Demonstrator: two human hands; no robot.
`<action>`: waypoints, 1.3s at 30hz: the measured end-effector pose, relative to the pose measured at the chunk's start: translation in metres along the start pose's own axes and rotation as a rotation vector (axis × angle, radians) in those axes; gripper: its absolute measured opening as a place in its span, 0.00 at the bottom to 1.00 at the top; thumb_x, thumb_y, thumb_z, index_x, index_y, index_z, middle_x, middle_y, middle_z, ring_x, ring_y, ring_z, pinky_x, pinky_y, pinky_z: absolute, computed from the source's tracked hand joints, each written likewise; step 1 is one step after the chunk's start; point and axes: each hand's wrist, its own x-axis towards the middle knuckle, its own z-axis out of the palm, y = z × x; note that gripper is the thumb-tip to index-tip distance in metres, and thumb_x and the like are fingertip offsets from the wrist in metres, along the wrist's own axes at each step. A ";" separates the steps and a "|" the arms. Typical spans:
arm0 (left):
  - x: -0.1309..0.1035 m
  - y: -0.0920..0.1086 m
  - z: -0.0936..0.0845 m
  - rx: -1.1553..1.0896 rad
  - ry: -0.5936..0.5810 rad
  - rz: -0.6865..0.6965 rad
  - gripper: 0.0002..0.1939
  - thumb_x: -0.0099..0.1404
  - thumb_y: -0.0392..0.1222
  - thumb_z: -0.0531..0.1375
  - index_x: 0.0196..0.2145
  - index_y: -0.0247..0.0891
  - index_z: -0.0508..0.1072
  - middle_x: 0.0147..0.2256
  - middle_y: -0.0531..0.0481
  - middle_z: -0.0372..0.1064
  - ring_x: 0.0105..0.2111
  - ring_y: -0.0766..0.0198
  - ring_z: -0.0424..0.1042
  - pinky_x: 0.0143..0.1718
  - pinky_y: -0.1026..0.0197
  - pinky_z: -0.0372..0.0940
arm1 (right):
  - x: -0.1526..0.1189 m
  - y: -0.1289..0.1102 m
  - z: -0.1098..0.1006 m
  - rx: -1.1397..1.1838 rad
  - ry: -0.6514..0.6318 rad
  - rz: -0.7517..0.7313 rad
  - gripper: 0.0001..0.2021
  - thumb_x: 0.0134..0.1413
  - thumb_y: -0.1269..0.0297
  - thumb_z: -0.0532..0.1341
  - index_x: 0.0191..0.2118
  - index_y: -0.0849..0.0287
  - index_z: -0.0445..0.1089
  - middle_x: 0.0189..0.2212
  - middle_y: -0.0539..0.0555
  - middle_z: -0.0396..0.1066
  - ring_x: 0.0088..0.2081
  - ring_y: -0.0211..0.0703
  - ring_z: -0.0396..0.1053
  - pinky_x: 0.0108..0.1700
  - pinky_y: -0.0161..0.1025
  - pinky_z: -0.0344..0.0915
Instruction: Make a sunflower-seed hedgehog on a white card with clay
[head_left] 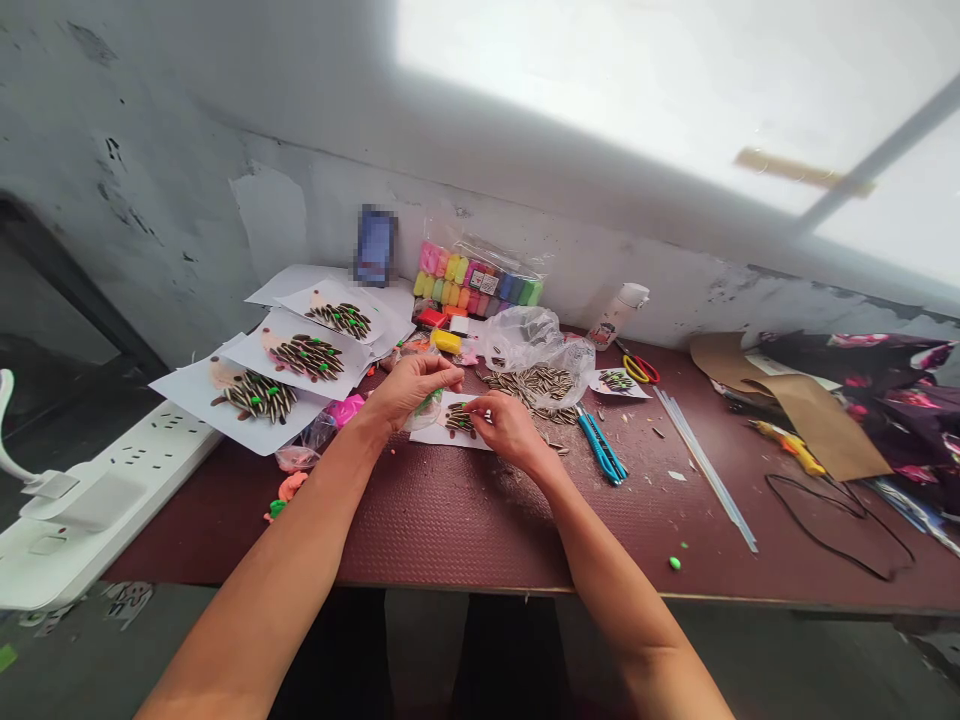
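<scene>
Over the middle of the desk, my left hand (411,388) is closed, thumb and fingertips together. A small clear plastic bag with green clay in it (426,410) hangs beneath this hand, held against the palm. My right hand (510,428) has its fingers pinched at a white card (435,434) just below. Striped sunflower seeds (459,418) with green bits are set on that card, partly covered by the right fingertips. Whatever those fingertips hold is too small to make out. Beyond the right hand lies a pile of loose sunflower seeds (536,385).
At left are paper sheets with seed hedgehogs (304,355) and a white power strip (112,490). Coloured clay packs (480,280), a white bottle (619,315) and a phone (375,245) stand along the wall. Rightward lie blue-handled tool (602,448), scissors (641,367), glue sticks (705,465) and a glue gun (791,447).
</scene>
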 end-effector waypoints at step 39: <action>0.000 -0.016 0.016 -0.002 -0.070 -0.137 0.25 0.52 0.63 0.69 0.24 0.34 0.76 0.23 0.49 0.71 0.17 0.70 0.60 0.18 0.65 0.54 | -0.003 -0.014 -0.008 0.404 0.332 -0.042 0.06 0.59 0.64 0.61 0.32 0.58 0.71 0.28 0.49 0.68 0.25 0.34 0.58 0.29 0.34 0.56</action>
